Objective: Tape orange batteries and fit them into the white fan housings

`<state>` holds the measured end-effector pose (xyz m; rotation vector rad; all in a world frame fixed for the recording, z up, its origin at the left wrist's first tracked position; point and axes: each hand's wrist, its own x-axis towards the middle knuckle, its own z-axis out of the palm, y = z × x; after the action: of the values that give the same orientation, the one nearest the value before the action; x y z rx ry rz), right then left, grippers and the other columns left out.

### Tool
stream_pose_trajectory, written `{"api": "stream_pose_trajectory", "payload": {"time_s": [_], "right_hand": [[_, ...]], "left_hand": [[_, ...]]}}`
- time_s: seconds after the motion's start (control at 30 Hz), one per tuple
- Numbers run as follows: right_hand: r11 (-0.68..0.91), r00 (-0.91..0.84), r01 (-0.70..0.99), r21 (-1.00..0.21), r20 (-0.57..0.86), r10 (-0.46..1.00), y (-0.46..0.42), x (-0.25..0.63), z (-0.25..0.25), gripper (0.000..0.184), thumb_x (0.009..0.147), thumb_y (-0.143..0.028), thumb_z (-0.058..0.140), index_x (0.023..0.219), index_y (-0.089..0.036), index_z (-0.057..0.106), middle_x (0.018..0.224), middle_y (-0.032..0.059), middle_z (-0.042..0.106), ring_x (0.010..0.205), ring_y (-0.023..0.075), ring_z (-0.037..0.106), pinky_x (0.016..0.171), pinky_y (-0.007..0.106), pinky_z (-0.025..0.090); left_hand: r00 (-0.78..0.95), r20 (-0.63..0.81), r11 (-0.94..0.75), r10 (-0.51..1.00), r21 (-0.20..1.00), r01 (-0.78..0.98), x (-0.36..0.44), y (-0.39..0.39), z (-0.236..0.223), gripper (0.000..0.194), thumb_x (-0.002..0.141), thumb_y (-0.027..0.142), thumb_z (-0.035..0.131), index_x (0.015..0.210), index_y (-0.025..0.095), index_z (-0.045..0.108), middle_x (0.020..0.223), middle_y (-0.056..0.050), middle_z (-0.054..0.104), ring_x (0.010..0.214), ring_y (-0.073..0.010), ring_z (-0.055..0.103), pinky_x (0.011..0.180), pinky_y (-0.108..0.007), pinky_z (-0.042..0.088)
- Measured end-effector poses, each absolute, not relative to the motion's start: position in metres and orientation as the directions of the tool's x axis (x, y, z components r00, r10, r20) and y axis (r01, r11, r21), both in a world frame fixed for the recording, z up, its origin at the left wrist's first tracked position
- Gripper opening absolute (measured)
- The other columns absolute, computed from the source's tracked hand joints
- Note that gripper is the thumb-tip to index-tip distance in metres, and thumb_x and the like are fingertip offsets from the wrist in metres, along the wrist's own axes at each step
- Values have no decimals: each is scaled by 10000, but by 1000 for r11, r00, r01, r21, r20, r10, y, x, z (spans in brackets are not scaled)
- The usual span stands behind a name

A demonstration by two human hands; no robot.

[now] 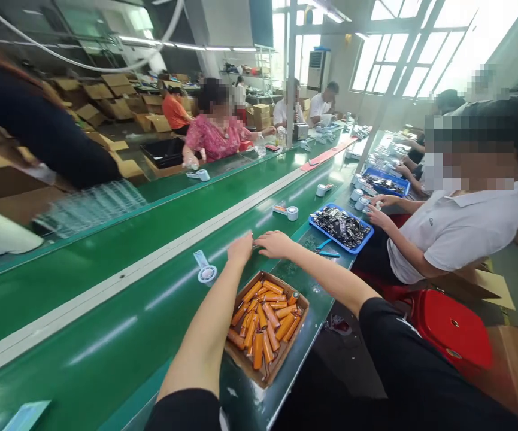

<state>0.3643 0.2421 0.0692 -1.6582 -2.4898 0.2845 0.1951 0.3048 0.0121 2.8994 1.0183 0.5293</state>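
Note:
Over the green belt, my left hand [241, 248] and my right hand [275, 244] meet fingertip to fingertip. Both have their fingers drawn together at one spot; whatever is pinched there is too small and hidden to name. Just below them, a cardboard tray [305, 305] holds many orange-wrapped cylindrical batteries [270, 316] with thin wires. To the left of my hands a white part with a round fan-like head and a light blue handle [206, 273] lies on the belt. A similar white part with orange in its handle [291, 213] lies beyond my right hand.
A blue tray [369, 240] of small black and silver parts stands at the right, with blue-handled pliers [328, 254] beside it. A co-worker in a white shirt [469, 233] sits there. A red stool [454, 329] is at my right. More co-workers line the belt [106, 299].

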Motion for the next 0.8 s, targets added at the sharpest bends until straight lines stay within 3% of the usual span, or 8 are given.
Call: {"api": "stream_pose_trajectory", "payload": {"time_s": [0.13, 0.23, 0.3, 0.37, 0.47, 0.57, 0.67, 0.8], "right_hand": [[431, -441, 858, -281, 30, 897, 210, 393, 69, 299, 1069, -249, 667, 1334, -174, 783, 1472, 167, 748, 1378, 290, 710, 1246, 482, 525], [415, -419, 825, -384, 78, 905, 159, 425, 42, 349, 1073, -231, 579, 1340, -150, 788, 1488, 200, 738, 1422, 318, 695, 1251, 545, 524], [390, -315, 711, -585, 231, 921, 116, 448, 18, 314, 1064, -307, 599, 1271, -223, 819, 1371, 120, 813, 1312, 274, 764, 1180, 503, 596], [338, -199, 629, -700, 276, 940, 74, 465, -2, 291, 1050, -342, 620, 1227, -255, 835, 1260, 80, 853, 1162, 244, 819, 1070, 451, 658], [291, -149, 535, -793, 250, 957, 32, 469, -14, 241, 1027, -361, 670, 1151, -268, 855, 1142, 68, 876, 1066, 242, 840, 1011, 432, 675], [353, -211, 455, -818, 286, 935, 30, 446, -3, 174, 977, -384, 747, 1050, -288, 872, 1068, 61, 883, 1028, 267, 848, 990, 448, 682], [391, -250, 407, -825, 311, 917, 41, 403, 17, 187, 955, -446, 786, 1034, -300, 873, 1018, 57, 880, 932, 261, 844, 871, 408, 692], [181, -581, 249, -951, 3, 814, 20, 343, 48, 473, 1075, -623, 587, 1210, -241, 831, 709, 13, 791, 544, 176, 695, 554, 287, 569]], "left_hand": [[462, 182, -492, 868, 184, 851, 158, 251, 21, 386, 1092, 271, 508, 1401, 98, 662, 1376, -252, 754, 1264, -322, 751, 1091, -444, 587], [437, 68, -438, 897, 277, 856, 78, 157, 12, 481, 1093, 386, 535, 1511, 171, 641, 1557, -169, 682, 1458, -292, 643, 1243, -429, 517], [524, -20, -474, 852, 398, 786, 17, 70, 3, 472, 1056, 444, 615, 1483, 257, 693, 1513, -104, 726, 1421, -273, 670, 1240, -419, 533], [555, -110, -454, 824, 457, 765, -32, -16, -5, 546, 964, 465, 759, 1486, 313, 709, 1519, -91, 727, 1441, -309, 657, 1253, -468, 532], [387, -284, -289, 877, 330, 899, -66, -105, -15, 815, 817, 364, 891, 1590, 329, 634, 1648, -113, 622, 1577, -418, 515, 1285, -607, 483], [273, -374, -194, 886, 236, 952, -63, -127, -15, 812, 807, 194, 823, 1584, 331, 633, 1707, -96, 560, 1630, -435, 427, 1305, -649, 441], [347, -306, -249, 887, 318, 915, -53, -113, -3, 669, 839, 257, 832, 1489, 292, 676, 1647, -100, 610, 1622, -414, 406, 1341, -623, 401], [322, 31, -310, 946, 377, 873, -32, -100, 16, 690, 855, 507, 877, 1435, 249, 605, 1496, -151, 673, 1574, -422, 409, 1318, -658, 396]]}}
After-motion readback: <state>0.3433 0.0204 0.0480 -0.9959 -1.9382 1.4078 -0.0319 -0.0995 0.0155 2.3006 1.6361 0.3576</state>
